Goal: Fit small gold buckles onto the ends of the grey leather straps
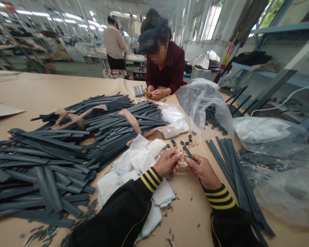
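Observation:
Near the middle of the table my right hand (204, 169) grips a dark strap (187, 152) between thumb and fingers, its end pointing up. Just left of it, my left hand (168, 162) is closed in a pinch, with gold-coloured buckles (183, 158) beside its fingertips. Whatever the left fingers hold is too small to make out. Small dark loops (186, 141) and more buckles lie beyond the hands. Under my left forearm is crumpled white wrapping (157, 202). Several long dark straps (234, 168) lie to the right of my right hand.
Bundles of dark straps (128, 120) tied with pinkish cloth and a loose strap pile (38, 171) cover the left side. Plastic bags (208, 99) stand at the right. Across the table (113, 85), a person in dark red (176, 65) leans over small pieces. Another person (114, 41) stands farther back.

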A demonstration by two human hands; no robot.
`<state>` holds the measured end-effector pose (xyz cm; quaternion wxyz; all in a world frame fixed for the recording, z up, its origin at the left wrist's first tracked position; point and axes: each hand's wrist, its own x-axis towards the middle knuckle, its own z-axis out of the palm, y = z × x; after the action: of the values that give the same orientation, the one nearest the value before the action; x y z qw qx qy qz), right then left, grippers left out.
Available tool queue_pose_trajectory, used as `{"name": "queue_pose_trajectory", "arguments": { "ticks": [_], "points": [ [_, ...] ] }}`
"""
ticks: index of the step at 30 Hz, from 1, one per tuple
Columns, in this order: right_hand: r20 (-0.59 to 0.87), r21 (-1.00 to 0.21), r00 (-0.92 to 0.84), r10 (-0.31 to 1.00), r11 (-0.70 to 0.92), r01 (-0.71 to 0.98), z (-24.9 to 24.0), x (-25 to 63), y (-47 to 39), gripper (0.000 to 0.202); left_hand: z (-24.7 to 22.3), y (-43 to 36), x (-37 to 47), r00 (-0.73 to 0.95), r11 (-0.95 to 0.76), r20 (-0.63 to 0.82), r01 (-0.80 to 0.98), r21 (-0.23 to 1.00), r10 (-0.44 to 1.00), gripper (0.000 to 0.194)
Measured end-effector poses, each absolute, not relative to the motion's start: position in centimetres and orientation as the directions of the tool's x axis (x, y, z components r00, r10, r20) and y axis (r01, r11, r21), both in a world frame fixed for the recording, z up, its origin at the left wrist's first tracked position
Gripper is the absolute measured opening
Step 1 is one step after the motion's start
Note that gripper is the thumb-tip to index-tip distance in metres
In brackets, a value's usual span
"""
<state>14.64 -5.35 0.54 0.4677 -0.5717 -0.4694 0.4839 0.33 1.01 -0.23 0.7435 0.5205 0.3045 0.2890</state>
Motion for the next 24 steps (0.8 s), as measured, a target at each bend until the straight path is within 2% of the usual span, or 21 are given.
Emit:
{"name": "queue_pose_trajectory", "arguments": {
  "ticks": [4, 7, 9, 11, 15, 18, 21, 24],
  "points": [
    [-0.039, -0.974, 0.129, 0.991, -0.067, 0.218, 0.7, 13.8, -5.3, 0.026, -0.7, 0.2, 0.9, 0.616, 0.127, -0.092, -0.013, 0.992, 0.782, 0.027],
    [0.002, -0.937, 0.154, 0.988, -0.052, 0.345, 1.0, 13.8, -5.4, 0.026, -0.4, -0.6, 1.0, 0.52, -0.144, 0.061, 0.12, 0.982, 0.852, 0.02],
    [0.021, -0.923, 0.16, 0.987, -0.042, 0.382, 1.1, 13.9, -5.4, 0.026, -0.1, -0.8, 1.0, 0.492, -0.249, 0.137, 0.171, 0.953, 0.86, 0.017],
    [0.022, -0.929, 0.153, 0.988, -0.036, 0.369, 1.1, 14.0, -5.4, 0.027, 0.1, -0.7, 1.0, 0.513, -0.167, 0.073, 0.141, 0.976, 0.855, 0.018],
    [-0.007, -0.951, 0.077, 0.997, -0.03, 0.308, 0.8, 14.2, -5.3, 0.027, -0.1, 0.1, 0.9, 0.605, 0.139, -0.117, 0.011, 0.99, 0.787, 0.023],
    [-0.066, -0.974, 0.064, 0.996, -0.079, 0.214, 0.6, 14.5, -5.2, 0.025, -0.3, 0.6, 0.8, 0.599, 0.17, -0.12, -0.027, 0.985, 0.792, 0.025],
    [-0.156, -0.979, 0.128, 0.979, -0.17, 0.111, 0.4, 14.9, -5.1, 0.025, -0.1, 0.8, 0.6, 0.582, 0.174, -0.124, -0.031, 0.984, 0.803, 0.026],
    [-0.175, -0.977, 0.064, 0.983, -0.181, 0.112, 0.1, 15.1, -5.1, 0.022, 0.2, 0.9, 0.4, 0.587, 0.177, -0.123, -0.036, 0.983, 0.8, 0.026]
  ]
}}
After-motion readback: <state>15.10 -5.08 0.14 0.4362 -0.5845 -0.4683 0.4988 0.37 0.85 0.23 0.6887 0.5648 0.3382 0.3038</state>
